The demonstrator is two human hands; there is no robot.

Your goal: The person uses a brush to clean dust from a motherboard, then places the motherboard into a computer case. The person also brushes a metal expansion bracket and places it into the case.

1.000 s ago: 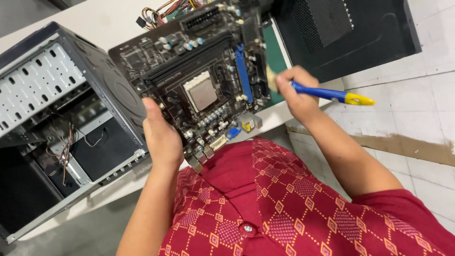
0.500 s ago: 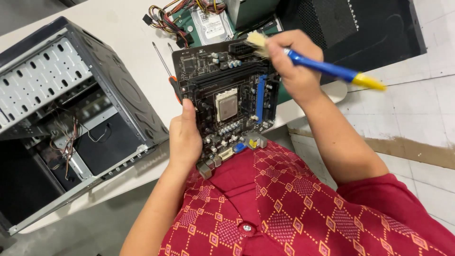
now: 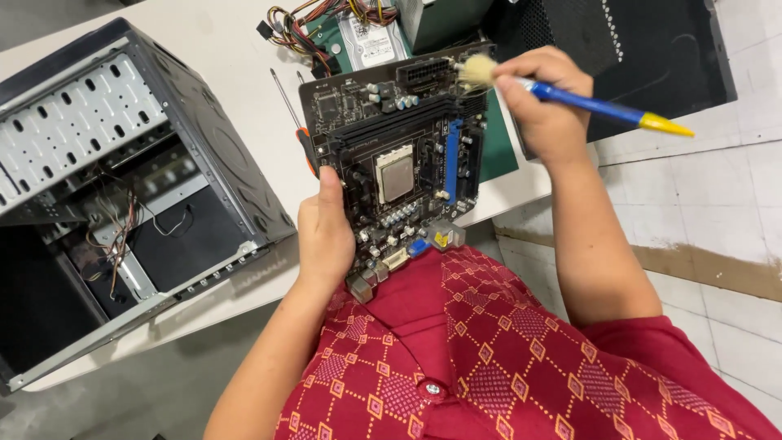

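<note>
The person holds a circuit board (image 3: pixel 399 163) up off the white table (image 3: pixel 236 73), tilted toward the chest, with its lower edge close to the red patterned shirt (image 3: pixel 489 358). The left hand (image 3: pixel 324 236) clamps the board's left edge, thumb lying on the face beside the square chip socket (image 3: pixel 397 173). The right hand (image 3: pixel 547 102) is closed around a blue brush (image 3: pixel 595 103) with a yellow tip, and its pale bristles touch the board's top right corner, by the long black slots.

The hold looks like the weak point: 1 hand carries the whole board by an edge, so a firm push from the brush could twist it loose and drop it onto the lap or the floor. The thumb sits among small parts and could bend one. Bristles might also snag on the upright parts near that corner.

To the left an open computer case (image 3: pixel 122 179) lies on the table, loose wires inside. A screwdriver (image 3: pixel 301 138) with an orange handle rests just behind the board, and a drive with a bundle of cables (image 3: pixel 309 20) lies farther back.
</note>
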